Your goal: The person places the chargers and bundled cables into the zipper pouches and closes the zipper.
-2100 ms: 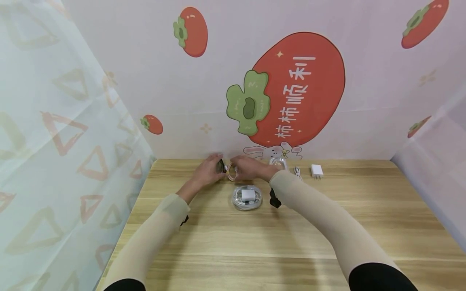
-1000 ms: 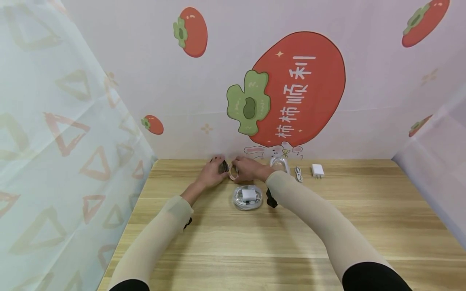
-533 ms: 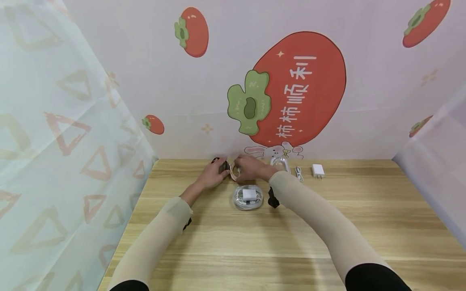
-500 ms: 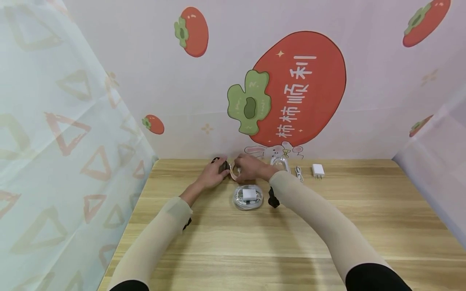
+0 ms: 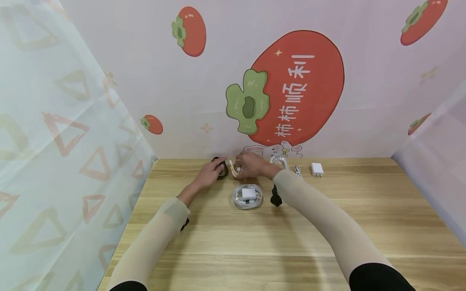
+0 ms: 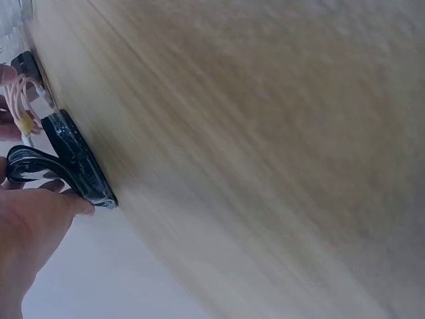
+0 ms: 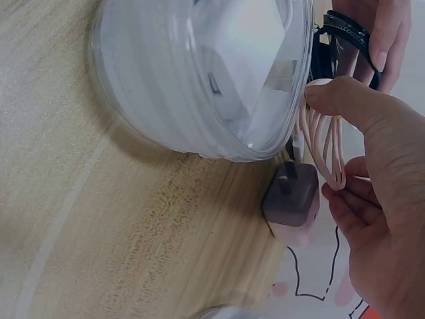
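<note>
At the table's back edge, my left hand [image 5: 208,173] holds a coiled black cable [image 5: 223,171]. The left wrist view shows the black coil [image 6: 74,156] standing on edge, with the thumb at its lower end. Just to the right, my right hand [image 5: 251,165] pinches a coiled pale pink cable [image 5: 234,167] between thumb and fingers. A yellow tie [image 6: 25,123] wraps this coil. Behind it in the right wrist view sits a dark plug adapter [image 7: 291,193], hidden by my right hand in the head view.
Nearer than the hands lies a clear round case [image 5: 237,202] with a white charger [image 5: 249,194] and cable. To the right stand a clear case [image 5: 279,161], a small white cable [image 5: 297,170] and a white wall charger [image 5: 317,169]. A printed cloth backdrop [image 5: 196,101] rises behind the table.
The two hands have drawn slightly apart. A gap now shows between the black coil and the pink coil, and more of the black coil is visible.
</note>
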`<state>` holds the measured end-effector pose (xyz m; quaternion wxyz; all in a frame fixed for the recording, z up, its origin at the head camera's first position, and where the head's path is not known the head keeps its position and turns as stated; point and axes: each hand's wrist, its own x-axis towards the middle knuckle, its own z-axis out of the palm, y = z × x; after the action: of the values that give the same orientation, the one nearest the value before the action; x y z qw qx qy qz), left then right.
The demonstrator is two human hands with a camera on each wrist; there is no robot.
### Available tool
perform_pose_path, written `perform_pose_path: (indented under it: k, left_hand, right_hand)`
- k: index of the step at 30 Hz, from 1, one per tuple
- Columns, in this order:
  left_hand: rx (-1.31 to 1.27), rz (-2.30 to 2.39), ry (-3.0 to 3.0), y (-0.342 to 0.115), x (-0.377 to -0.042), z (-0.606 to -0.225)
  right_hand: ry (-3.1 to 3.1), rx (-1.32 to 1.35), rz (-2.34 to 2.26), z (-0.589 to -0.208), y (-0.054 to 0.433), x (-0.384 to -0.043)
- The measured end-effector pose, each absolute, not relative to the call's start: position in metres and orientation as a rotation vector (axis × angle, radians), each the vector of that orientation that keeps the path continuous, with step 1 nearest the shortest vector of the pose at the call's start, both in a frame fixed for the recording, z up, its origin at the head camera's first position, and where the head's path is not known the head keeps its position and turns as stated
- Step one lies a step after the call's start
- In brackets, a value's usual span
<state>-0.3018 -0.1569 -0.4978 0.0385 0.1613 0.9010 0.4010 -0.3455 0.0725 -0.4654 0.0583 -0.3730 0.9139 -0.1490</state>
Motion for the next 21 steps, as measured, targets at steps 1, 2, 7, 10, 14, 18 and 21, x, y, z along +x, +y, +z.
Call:
perform_pose_path:
  k: [1,2,7,10,14,18,21]
  left_hand:
    - [0.486,1.242,2.763,-0.158,-0.302,-0.498]
    - [0.473,1.257,2.761,-0.159,-0.303,-0.499]
    - [0.452,1.317,2.782,-0.165,-0.308,-0.504]
    - [0.449,1.349,2.787,-0.167,-0.308,-0.505]
    - [0.469,1.371,2.789,-0.171,-0.308,-0.505]
    - [0.487,1.408,2.770,-0.175,-0.308,-0.505]
    - [0.484,1.463,2.727,-0.178,-0.308,-0.505]
  right_hand:
    - [2.771,-1.135,-0.459,-0.466,0.073,-0.346]
    - [2.769,-1.135,-0.470,-0.467,0.073,-0.347]
    - [2.768,-1.121,-0.498,-0.470,0.075,-0.348]
    - [2.766,-1.106,-0.519,-0.468,0.075,-0.348]
    - [2.778,-1.100,-0.557,-0.464,0.074,-0.347]
    - [2.794,-1.094,-0.585,-0.460,0.072,-0.347]
    - [2.795,-1.071,-0.630,-0.458,0.071,-0.348]
